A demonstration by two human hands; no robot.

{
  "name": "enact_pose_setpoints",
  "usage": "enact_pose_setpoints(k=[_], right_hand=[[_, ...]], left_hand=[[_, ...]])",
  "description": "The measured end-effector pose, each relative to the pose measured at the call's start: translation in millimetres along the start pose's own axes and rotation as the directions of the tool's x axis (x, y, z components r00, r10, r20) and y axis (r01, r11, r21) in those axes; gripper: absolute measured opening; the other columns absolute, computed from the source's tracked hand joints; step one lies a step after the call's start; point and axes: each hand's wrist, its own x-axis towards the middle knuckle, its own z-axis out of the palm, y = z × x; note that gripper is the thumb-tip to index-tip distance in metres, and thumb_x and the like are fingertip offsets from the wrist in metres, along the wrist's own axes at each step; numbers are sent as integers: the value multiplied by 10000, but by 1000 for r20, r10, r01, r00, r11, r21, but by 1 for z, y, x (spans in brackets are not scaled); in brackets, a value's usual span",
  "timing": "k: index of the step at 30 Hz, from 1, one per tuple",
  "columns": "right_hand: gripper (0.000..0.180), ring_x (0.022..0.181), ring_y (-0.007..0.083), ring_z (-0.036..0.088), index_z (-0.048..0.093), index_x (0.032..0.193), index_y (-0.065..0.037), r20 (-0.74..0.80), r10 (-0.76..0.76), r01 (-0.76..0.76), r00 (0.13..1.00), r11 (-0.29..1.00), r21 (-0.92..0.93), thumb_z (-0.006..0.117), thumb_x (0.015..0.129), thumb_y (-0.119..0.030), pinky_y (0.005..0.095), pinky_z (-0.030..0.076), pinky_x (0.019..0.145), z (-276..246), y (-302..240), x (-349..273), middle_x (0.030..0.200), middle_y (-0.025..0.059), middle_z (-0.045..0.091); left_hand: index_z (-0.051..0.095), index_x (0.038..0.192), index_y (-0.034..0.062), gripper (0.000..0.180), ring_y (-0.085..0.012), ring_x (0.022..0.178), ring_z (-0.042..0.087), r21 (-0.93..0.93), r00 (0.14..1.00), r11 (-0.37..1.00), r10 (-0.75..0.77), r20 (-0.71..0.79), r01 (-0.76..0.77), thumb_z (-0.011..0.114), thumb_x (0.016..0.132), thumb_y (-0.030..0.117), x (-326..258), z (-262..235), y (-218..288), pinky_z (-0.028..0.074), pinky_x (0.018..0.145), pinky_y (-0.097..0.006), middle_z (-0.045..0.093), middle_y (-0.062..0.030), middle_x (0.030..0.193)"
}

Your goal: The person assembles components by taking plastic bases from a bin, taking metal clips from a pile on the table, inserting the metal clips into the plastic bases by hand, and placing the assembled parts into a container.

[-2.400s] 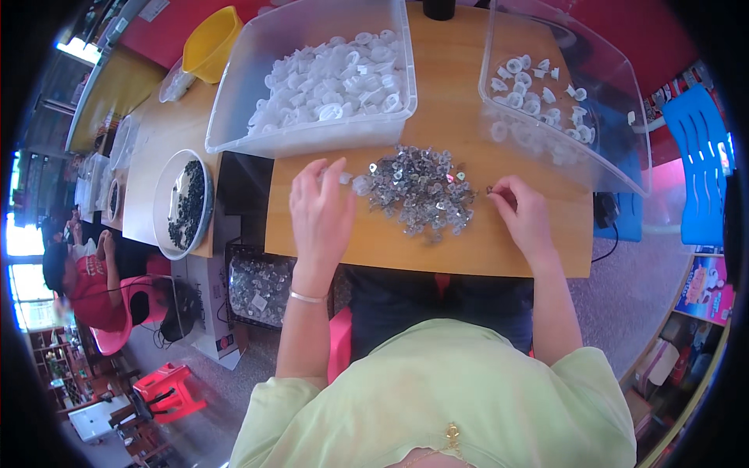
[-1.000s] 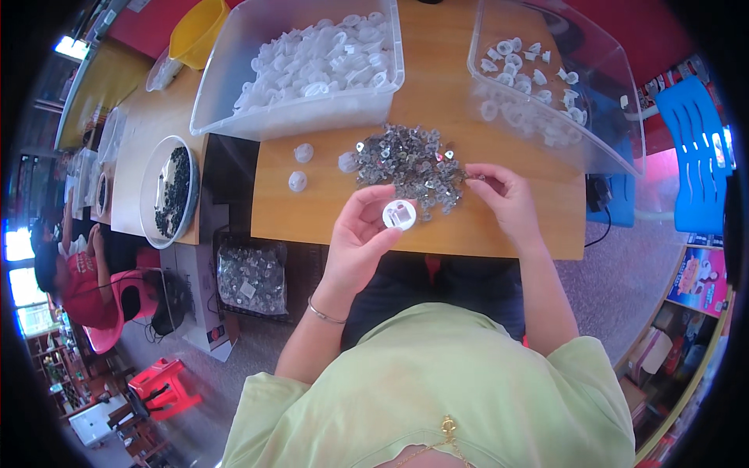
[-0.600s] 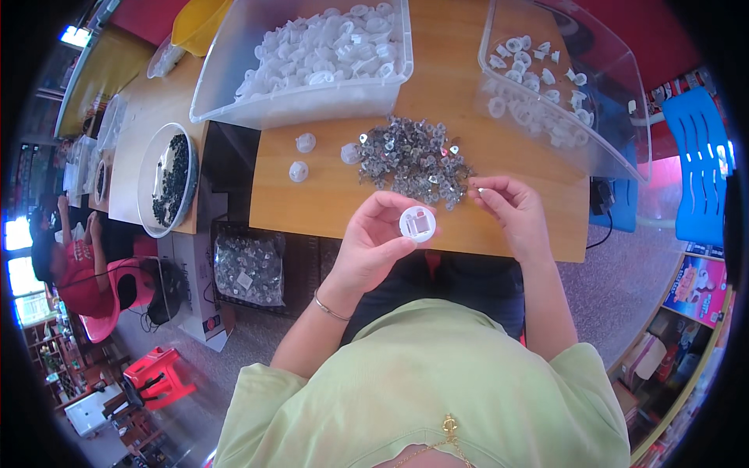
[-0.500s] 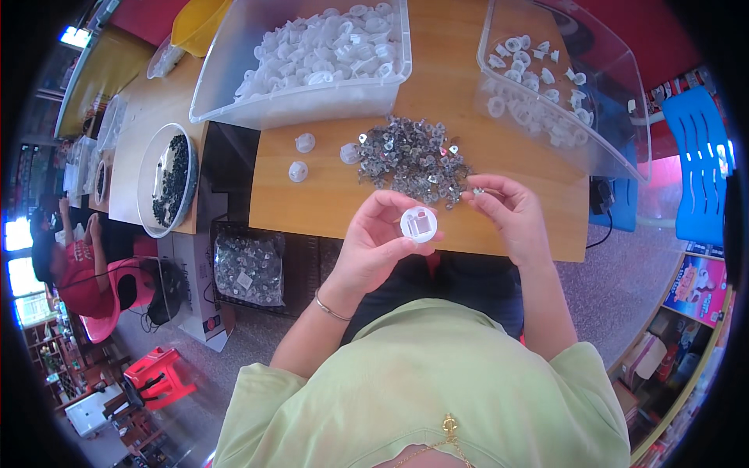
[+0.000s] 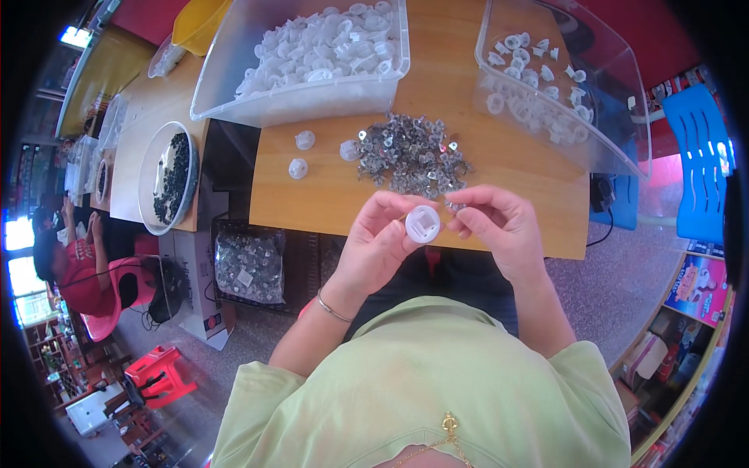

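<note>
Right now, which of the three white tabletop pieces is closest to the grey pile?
The rightmost piece, beside the grey pile; the upper-left piece and lower-left piece lie farther away.

Well left of the grip are a yellow plastic basin (image 5: pixel 199 30) and a red plastic stool (image 5: pixel 168 368), with a blue slotted chair (image 5: pixel 697 179) well right of it.

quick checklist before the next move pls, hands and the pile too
1. White round part secure in the left hand: ok, gripped by the fingers.
2. Its recessed face visible: ok, turned toward the camera.
3. Small shiny piece in the right hand: ok, pinched.
4. That piece's orientation: cannot tell, too small.
5. Pile of shiny pieces gathered together: ok, on the tabletop beyond both hands.
</note>
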Motion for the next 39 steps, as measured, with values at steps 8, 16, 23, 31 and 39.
enact_pose_setpoints(k=[8,16,23,31,39], right_hand=[[156,841,97,610,596,997,9,31,-99,100,995,995,-27,588,842,16,225,499,760,4,-2,-4,925,54,619],[106,815,80,589,572,959,-8,95,-117,115,989,993,28,567,854,10,219,491,752,3,1,-5,887,26,593],[93,780,72,574,569,960,-8,35,-35,33,999,998,55,558,868,-11,214,483,722,4,-3,-4,862,20,587],[137,789,74,582,568,983,2,90,-38,31,995,997,71,602,856,-36,201,479,709,-1,0,-5,893,32,604],[151,811,90,608,599,934,16,60,-7,12,998,997,-75,646,792,32,212,492,721,5,-10,-8,900,51,629]], left_hand=[[485,1086,73,227,-205,1088,540,30,998,999,-43,-41,44,568,875,62,-2,2,2,481,929,-372,527,-122,1178],[481,1121,77,303,-219,1095,541,61,1000,998,-6,-29,7,594,844,24,0,4,2,477,935,-386,536,-130,1178],[496,1101,67,318,-220,1091,542,58,1000,998,-22,-1,22,594,818,-39,0,1,2,495,884,-335,519,-133,1215],[507,1080,60,299,-206,1078,542,195,999,980,39,-2,-38,588,816,-57,3,5,0,506,857,-326,527,-142,1188],[495,1081,57,293,-215,1084,538,122,998,991,55,11,-56,600,821,-29,1,4,2,517,866,-350,491,-165,1226]])
